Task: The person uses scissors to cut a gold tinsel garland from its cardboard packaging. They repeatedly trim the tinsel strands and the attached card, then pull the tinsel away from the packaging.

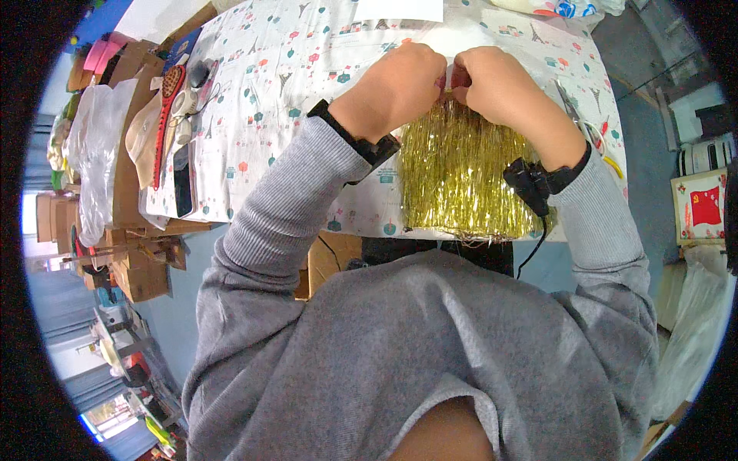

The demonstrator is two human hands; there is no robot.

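A gold tinsel fringe [467, 173] lies on the patterned tablecloth, its strands running down to the table's near edge. At its far edge my left hand [400, 83] and my right hand [499, 83] come close together, a narrow gap between them. The fingers of both hands are curled and appear to pinch the top of the fringe. My hands hide most of the fingertips and the exact grip. Black straps with small devices circle both wrists, and a cable hangs from the right one.
Scissors [571, 106] and a yellow-handled tool [611, 164] lie right of my right hand. On the left are a red hairbrush [167, 109], a white corded device [184, 109], a dark phone-like slab [183, 181] and a cardboard box [130, 150]. White paper [399, 8] lies at the far edge.
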